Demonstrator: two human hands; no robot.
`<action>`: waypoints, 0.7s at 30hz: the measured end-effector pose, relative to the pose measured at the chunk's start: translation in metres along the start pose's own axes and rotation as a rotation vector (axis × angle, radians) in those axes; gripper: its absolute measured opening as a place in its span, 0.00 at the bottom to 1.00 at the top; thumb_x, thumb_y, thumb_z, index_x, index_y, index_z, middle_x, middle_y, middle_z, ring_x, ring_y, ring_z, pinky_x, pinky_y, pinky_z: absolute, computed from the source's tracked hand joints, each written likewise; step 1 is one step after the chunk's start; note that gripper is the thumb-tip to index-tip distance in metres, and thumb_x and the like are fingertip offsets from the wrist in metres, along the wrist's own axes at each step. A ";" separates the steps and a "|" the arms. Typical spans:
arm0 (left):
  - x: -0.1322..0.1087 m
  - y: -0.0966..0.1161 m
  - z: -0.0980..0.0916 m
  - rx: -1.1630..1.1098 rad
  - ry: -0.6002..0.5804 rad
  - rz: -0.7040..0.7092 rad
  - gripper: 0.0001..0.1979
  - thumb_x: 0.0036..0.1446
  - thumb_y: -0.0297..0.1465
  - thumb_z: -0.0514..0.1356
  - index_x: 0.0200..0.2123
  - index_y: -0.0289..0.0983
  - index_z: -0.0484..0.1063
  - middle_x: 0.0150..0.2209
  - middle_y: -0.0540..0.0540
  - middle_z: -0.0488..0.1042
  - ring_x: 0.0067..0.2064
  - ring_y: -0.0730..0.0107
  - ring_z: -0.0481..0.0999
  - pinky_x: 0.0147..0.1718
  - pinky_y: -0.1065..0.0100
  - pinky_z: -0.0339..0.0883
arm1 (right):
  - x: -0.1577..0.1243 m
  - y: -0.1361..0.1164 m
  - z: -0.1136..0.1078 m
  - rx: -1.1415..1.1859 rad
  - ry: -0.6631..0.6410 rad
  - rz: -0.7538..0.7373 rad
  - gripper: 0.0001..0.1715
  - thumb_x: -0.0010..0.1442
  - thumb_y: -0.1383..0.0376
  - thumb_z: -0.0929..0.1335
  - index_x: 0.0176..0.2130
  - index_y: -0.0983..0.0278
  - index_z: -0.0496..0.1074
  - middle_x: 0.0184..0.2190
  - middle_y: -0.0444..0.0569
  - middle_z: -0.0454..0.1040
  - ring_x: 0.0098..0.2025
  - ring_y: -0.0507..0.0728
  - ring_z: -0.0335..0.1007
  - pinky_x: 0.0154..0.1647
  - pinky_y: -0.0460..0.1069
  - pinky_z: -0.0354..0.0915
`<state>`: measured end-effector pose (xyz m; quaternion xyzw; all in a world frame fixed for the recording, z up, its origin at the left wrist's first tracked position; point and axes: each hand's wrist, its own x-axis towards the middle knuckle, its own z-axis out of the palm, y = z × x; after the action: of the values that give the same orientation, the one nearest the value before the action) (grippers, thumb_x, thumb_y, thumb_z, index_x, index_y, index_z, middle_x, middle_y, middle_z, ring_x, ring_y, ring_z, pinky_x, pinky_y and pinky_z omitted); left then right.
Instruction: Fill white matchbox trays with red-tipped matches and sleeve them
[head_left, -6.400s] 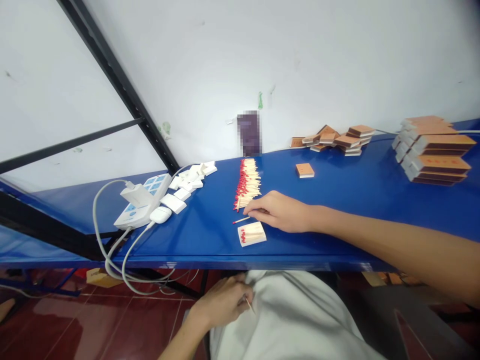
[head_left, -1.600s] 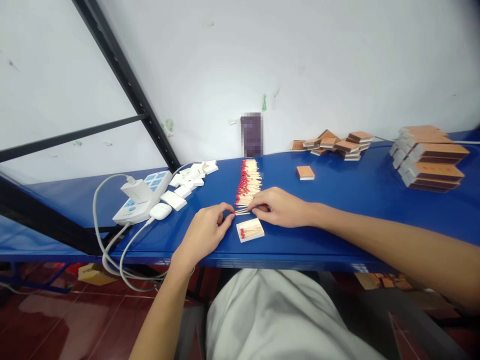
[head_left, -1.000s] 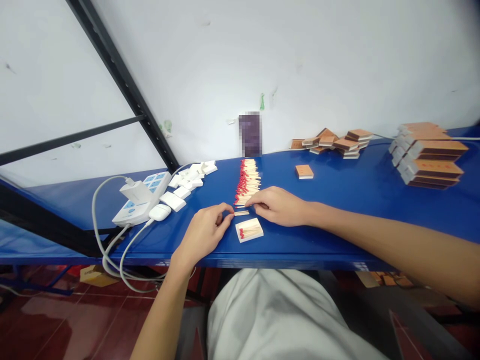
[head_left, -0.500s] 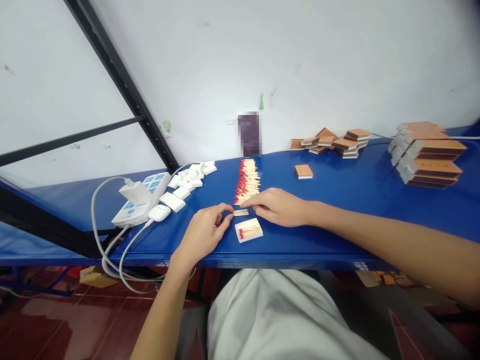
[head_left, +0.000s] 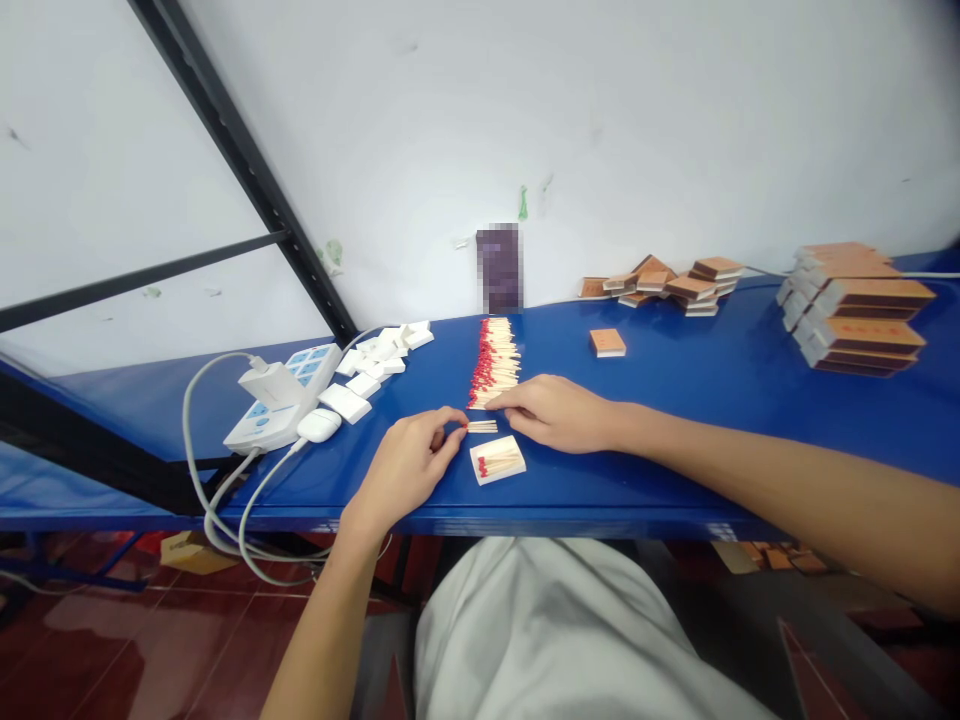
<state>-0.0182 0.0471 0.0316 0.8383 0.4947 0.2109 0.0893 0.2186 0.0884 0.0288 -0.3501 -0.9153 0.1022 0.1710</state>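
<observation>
On the blue table my left hand [head_left: 412,455] has its thumb and forefinger closed at the red heads of a small group of matches [head_left: 484,427]. My right hand [head_left: 551,412] reaches in from the other side, forefinger stretched out and its tip touching the near end of a long row of red-headed matches [head_left: 496,360]. Its other fingers are bent beneath the palm and partly hidden. Just in front of both hands lies a white matchbox tray [head_left: 517,447] with several matches in it, heads to the left.
Empty white trays [head_left: 364,385] lie in a heap at left, beside a power strip [head_left: 300,400] with cables. One orange matchbox [head_left: 607,342] lies right of the row. A loose heap of matchboxes [head_left: 667,283] and a neat stack [head_left: 862,310] stand farther right. A black metal post [head_left: 247,150] rises at left.
My right forefinger has drawn back slightly to the right along the near end of the row. The small group of matches looks a little more spread. My left hand has hardly moved.
</observation>
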 end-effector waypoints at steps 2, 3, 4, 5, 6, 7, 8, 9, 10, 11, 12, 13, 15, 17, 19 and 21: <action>0.000 0.000 0.000 0.000 -0.004 -0.001 0.10 0.67 0.34 0.53 0.45 0.42 0.74 0.23 0.55 0.64 0.26 0.71 0.66 0.29 0.69 0.55 | 0.000 0.000 0.000 -0.016 -0.004 0.001 0.25 0.65 0.68 0.60 0.57 0.59 0.73 0.51 0.49 0.79 0.49 0.60 0.76 0.47 0.51 0.65; 0.000 0.000 0.000 -0.002 -0.005 -0.002 0.10 0.67 0.34 0.54 0.45 0.42 0.74 0.23 0.55 0.64 0.26 0.71 0.66 0.29 0.70 0.55 | 0.000 0.000 0.000 -0.023 -0.008 0.001 0.25 0.65 0.68 0.60 0.57 0.59 0.73 0.50 0.49 0.79 0.48 0.60 0.76 0.46 0.51 0.65; 0.000 0.000 0.000 -0.004 -0.007 -0.003 0.09 0.67 0.34 0.54 0.45 0.43 0.74 0.23 0.55 0.64 0.26 0.71 0.66 0.29 0.70 0.55 | 0.000 -0.001 -0.001 -0.027 -0.011 0.001 0.25 0.65 0.68 0.60 0.57 0.59 0.73 0.50 0.49 0.79 0.48 0.60 0.76 0.46 0.51 0.65; 0.000 0.000 0.000 -0.006 -0.008 -0.003 0.09 0.67 0.34 0.54 0.45 0.43 0.73 0.23 0.56 0.64 0.26 0.72 0.66 0.29 0.70 0.55 | 0.000 -0.001 -0.001 -0.029 -0.014 0.002 0.25 0.65 0.67 0.60 0.57 0.59 0.73 0.50 0.49 0.79 0.48 0.60 0.76 0.46 0.51 0.65; 0.000 0.000 0.000 -0.008 -0.008 -0.003 0.09 0.67 0.34 0.54 0.44 0.43 0.73 0.23 0.56 0.64 0.26 0.72 0.66 0.29 0.70 0.55 | 0.000 -0.002 -0.002 -0.028 -0.016 0.004 0.24 0.65 0.67 0.60 0.57 0.59 0.73 0.50 0.49 0.79 0.48 0.60 0.76 0.46 0.51 0.65; 0.000 0.000 0.000 -0.009 -0.008 -0.004 0.09 0.67 0.35 0.54 0.44 0.43 0.73 0.23 0.56 0.64 0.26 0.72 0.66 0.29 0.70 0.55 | 0.000 -0.002 -0.002 -0.026 -0.018 0.007 0.24 0.65 0.67 0.60 0.57 0.60 0.73 0.50 0.49 0.79 0.48 0.60 0.76 0.46 0.51 0.65; -0.001 0.000 0.000 -0.011 -0.008 -0.005 0.09 0.67 0.34 0.54 0.44 0.43 0.73 0.23 0.56 0.64 0.25 0.72 0.66 0.29 0.70 0.55 | 0.000 -0.003 -0.003 -0.022 -0.020 0.010 0.24 0.65 0.67 0.60 0.57 0.60 0.73 0.51 0.49 0.79 0.48 0.60 0.76 0.46 0.51 0.65; -0.001 0.000 0.000 -0.011 -0.008 -0.007 0.09 0.67 0.34 0.54 0.45 0.43 0.73 0.22 0.56 0.64 0.25 0.72 0.66 0.29 0.70 0.55 | 0.000 -0.003 -0.003 -0.016 -0.022 0.012 0.24 0.65 0.67 0.60 0.56 0.61 0.74 0.51 0.49 0.78 0.48 0.59 0.76 0.46 0.50 0.65; -0.001 0.000 0.000 -0.011 -0.007 -0.009 0.09 0.67 0.34 0.54 0.45 0.43 0.73 0.22 0.56 0.63 0.25 0.72 0.66 0.29 0.70 0.54 | 0.000 -0.004 -0.003 -0.010 -0.025 0.014 0.24 0.65 0.67 0.60 0.56 0.61 0.74 0.52 0.49 0.78 0.49 0.59 0.75 0.46 0.50 0.65; -0.001 0.000 0.000 -0.011 -0.005 -0.012 0.09 0.67 0.34 0.54 0.45 0.43 0.73 0.22 0.56 0.63 0.25 0.72 0.66 0.29 0.70 0.54 | 0.000 -0.004 -0.004 -0.004 -0.026 0.012 0.24 0.65 0.67 0.60 0.57 0.62 0.73 0.52 0.49 0.78 0.49 0.59 0.75 0.47 0.50 0.65; -0.001 0.000 0.001 -0.010 -0.002 -0.014 0.09 0.67 0.34 0.54 0.46 0.43 0.73 0.22 0.56 0.63 0.25 0.72 0.65 0.29 0.70 0.54 | 0.000 -0.004 -0.004 0.001 -0.026 0.008 0.24 0.65 0.67 0.60 0.57 0.62 0.73 0.52 0.49 0.78 0.49 0.59 0.75 0.48 0.51 0.65; -0.001 0.000 0.001 -0.009 0.001 -0.016 0.09 0.67 0.34 0.54 0.46 0.43 0.73 0.22 0.56 0.63 0.25 0.72 0.65 0.29 0.70 0.54 | 0.000 -0.004 -0.004 0.004 -0.026 0.004 0.24 0.65 0.68 0.60 0.57 0.62 0.73 0.53 0.49 0.77 0.50 0.59 0.75 0.48 0.51 0.65; -0.001 0.000 0.001 -0.008 0.008 -0.016 0.10 0.67 0.35 0.54 0.47 0.43 0.72 0.22 0.56 0.63 0.25 0.72 0.65 0.29 0.70 0.54 | 0.000 -0.004 -0.004 0.006 -0.025 -0.001 0.25 0.65 0.68 0.60 0.57 0.62 0.73 0.53 0.50 0.78 0.49 0.59 0.75 0.48 0.51 0.65; -0.001 -0.001 0.002 -0.006 0.010 -0.016 0.10 0.67 0.35 0.54 0.48 0.43 0.72 0.23 0.56 0.63 0.26 0.72 0.66 0.29 0.70 0.55 | 0.000 -0.004 -0.004 0.010 -0.025 -0.002 0.24 0.65 0.68 0.60 0.57 0.63 0.73 0.52 0.50 0.78 0.49 0.59 0.75 0.48 0.51 0.65; -0.001 -0.001 0.002 -0.006 0.009 -0.015 0.10 0.67 0.34 0.54 0.48 0.43 0.72 0.23 0.56 0.63 0.26 0.71 0.66 0.29 0.70 0.55 | -0.001 -0.004 -0.004 0.014 -0.022 -0.003 0.24 0.65 0.68 0.60 0.56 0.63 0.74 0.52 0.50 0.78 0.49 0.59 0.75 0.47 0.51 0.65; -0.001 -0.001 0.002 -0.006 0.005 -0.013 0.11 0.67 0.34 0.54 0.49 0.42 0.71 0.23 0.56 0.63 0.26 0.71 0.66 0.29 0.70 0.55 | -0.001 -0.004 -0.004 0.026 -0.014 -0.016 0.24 0.65 0.68 0.60 0.56 0.62 0.73 0.51 0.49 0.78 0.48 0.59 0.76 0.47 0.51 0.65</action>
<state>-0.0184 0.0472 0.0291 0.8342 0.4999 0.2139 0.0922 0.2186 0.0855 0.0338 -0.3398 -0.9178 0.1152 0.1698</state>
